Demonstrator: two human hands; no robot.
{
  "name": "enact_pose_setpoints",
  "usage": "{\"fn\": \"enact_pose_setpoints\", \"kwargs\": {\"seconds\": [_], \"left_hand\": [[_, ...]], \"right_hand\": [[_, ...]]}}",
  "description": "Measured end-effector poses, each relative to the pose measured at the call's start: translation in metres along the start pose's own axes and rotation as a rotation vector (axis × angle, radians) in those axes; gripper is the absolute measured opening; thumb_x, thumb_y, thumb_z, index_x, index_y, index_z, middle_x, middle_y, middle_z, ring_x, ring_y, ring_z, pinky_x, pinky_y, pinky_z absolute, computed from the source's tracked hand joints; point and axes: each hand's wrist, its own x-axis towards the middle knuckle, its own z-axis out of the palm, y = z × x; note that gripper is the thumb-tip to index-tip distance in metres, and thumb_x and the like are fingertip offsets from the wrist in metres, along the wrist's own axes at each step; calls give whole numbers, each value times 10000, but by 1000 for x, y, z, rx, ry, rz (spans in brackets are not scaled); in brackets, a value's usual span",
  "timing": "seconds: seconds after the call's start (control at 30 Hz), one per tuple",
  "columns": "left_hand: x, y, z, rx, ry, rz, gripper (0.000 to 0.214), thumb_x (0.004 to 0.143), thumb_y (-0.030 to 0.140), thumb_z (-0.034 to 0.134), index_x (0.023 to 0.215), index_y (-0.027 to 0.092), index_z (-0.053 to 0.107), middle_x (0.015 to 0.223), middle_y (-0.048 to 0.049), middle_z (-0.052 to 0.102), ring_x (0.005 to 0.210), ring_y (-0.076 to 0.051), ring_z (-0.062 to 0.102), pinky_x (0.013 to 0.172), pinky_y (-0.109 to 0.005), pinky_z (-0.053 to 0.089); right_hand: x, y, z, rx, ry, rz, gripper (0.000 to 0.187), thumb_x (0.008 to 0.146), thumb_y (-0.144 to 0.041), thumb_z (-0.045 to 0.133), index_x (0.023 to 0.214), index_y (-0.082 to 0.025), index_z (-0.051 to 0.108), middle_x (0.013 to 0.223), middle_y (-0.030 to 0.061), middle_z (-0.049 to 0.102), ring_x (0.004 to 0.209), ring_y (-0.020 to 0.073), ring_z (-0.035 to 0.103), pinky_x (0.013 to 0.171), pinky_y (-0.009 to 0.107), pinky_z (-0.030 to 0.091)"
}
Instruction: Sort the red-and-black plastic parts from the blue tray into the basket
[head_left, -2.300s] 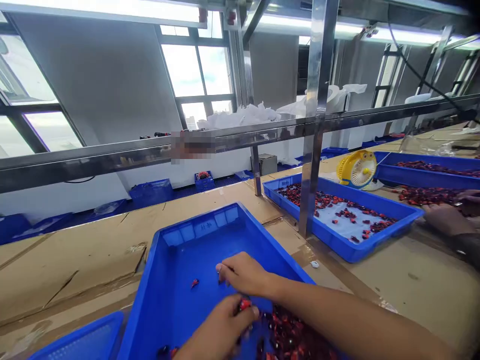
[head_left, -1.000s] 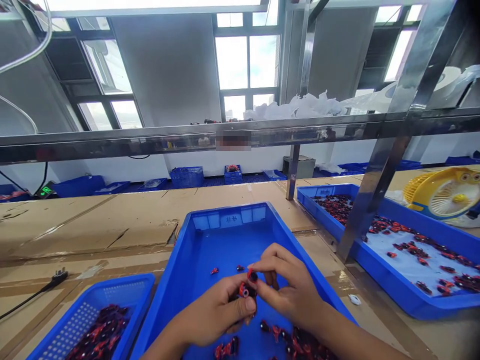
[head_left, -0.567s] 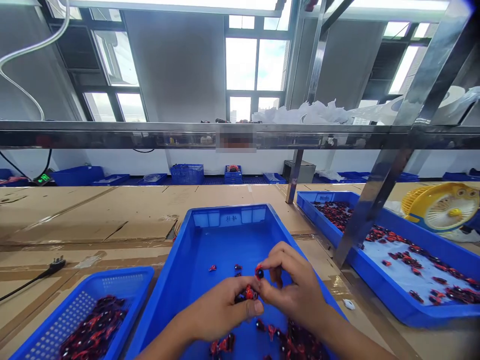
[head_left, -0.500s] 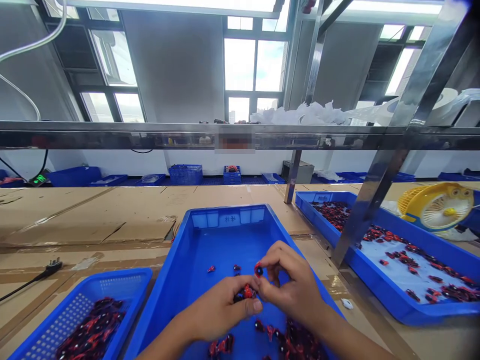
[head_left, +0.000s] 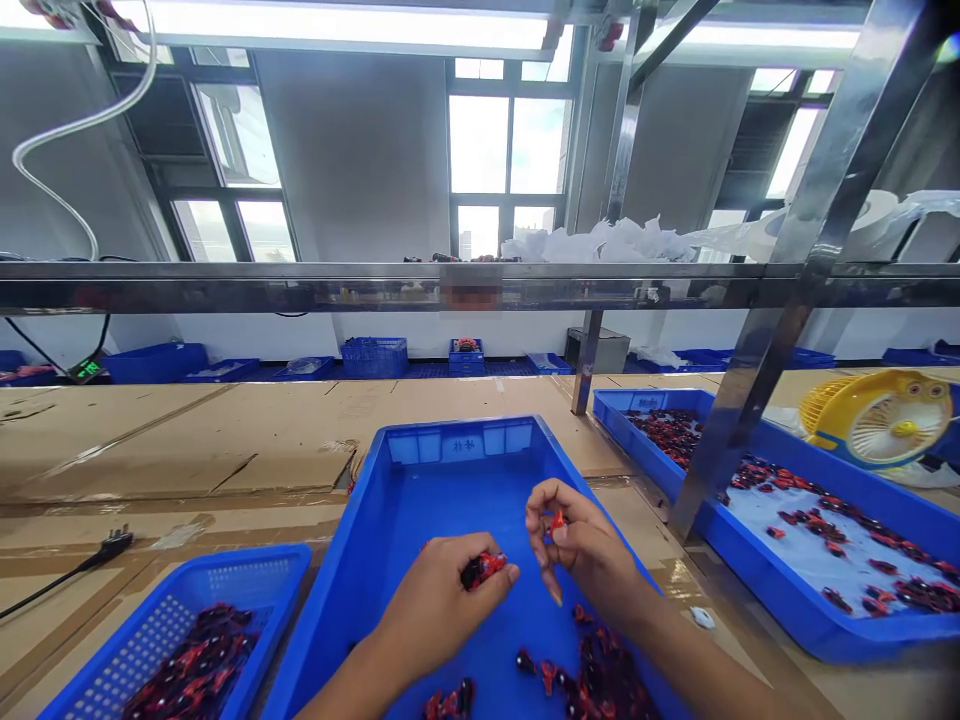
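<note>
Over a blue tray in front of me, my left hand is curled round several small red and black parts that stick out by the thumb. My right hand is a little to the right and apart from it, pinching one small red part between thumb and fingers. More red and black parts lie loose in the near end of the tray.
A blue mesh basket with red and black parts stands at the lower left. A second blue tray of parts lies at the right, behind a slanted steel post. A yellow fan and a black plug rest on the cardboard-covered bench.
My hands were touching over the tray; they have drawn apart. The right hand has lifted away with a small red part, and the left keeps its handful.
</note>
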Motion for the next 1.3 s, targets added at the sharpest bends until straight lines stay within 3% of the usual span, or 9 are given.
{"fn": "enact_pose_setpoints", "kwargs": {"seconds": [0.1,0.17,0.27,0.33,0.5,0.67,0.83,1.03,1.3], "left_hand": [[0,-2,0,92,61,-36,365,934,413,468,641,196,461,576,43,453,559,-117,378,534,-263,208],[-2,-2,-1,142,74,-46,313,933,380,464,684,200,529,627,14,551,585,-136,450,547,-271,208],[-5,1,-3,213,76,-51,205,920,323,479,817,226,628,764,-19,666,696,-179,577,578,-278,227],[-7,3,-3,267,85,-63,177,904,299,490,830,233,636,793,-28,683,733,-205,609,579,-286,219],[-12,5,-1,364,103,-77,86,822,248,542,831,226,624,815,-41,684,731,-240,632,557,-297,159],[-14,8,3,336,132,-43,94,805,200,529,841,230,611,826,-17,684,758,-220,636,571,-293,211],[-14,10,2,221,156,-31,54,824,229,531,815,226,585,799,2,673,722,-184,606,580,-279,266],[-9,5,0,27,123,-39,98,858,310,563,815,243,619,713,41,667,662,-148,594,573,-248,327],[-3,-1,-7,-158,187,-65,206,836,443,646,913,251,650,734,53,648,662,-133,557,618,-235,392]], "right_hand": [[1,0,0,-69,-1,13,155,874,-293,527,1008,-218,550,707,-45,424,503,100,374,399,198,316],[-1,-3,6,-230,-36,-34,210,809,-243,665,1010,-218,612,667,-59,413,536,102,359,470,214,308],[-6,-7,16,-534,-115,-137,346,732,-216,764,1054,-231,638,765,-37,566,534,94,363,532,241,331],[-8,-7,20,-598,-123,-135,332,733,-219,771,1038,-230,641,823,-29,637,495,81,347,531,243,344],[-9,-4,23,-560,-93,-43,242,736,-222,764,952,-230,656,801,-37,676,453,74,367,463,223,330],[-9,-3,24,-556,-61,-30,231,733,-148,700,951,-206,651,720,-38,642,460,83,422,474,219,366],[-10,0,21,-563,-31,-132,278,752,-125,650,1018,-206,659,712,-30,632,468,92,436,493,231,388],[-9,2,15,-529,17,-153,217,787,-168,640,1002,-192,652,635,-43,543,483,108,465,481,233,398],[-10,-2,12,-453,27,-164,227,844,-261,642,1057,-183,636,600,-58,482,460,100,417,446,227,352]]}}
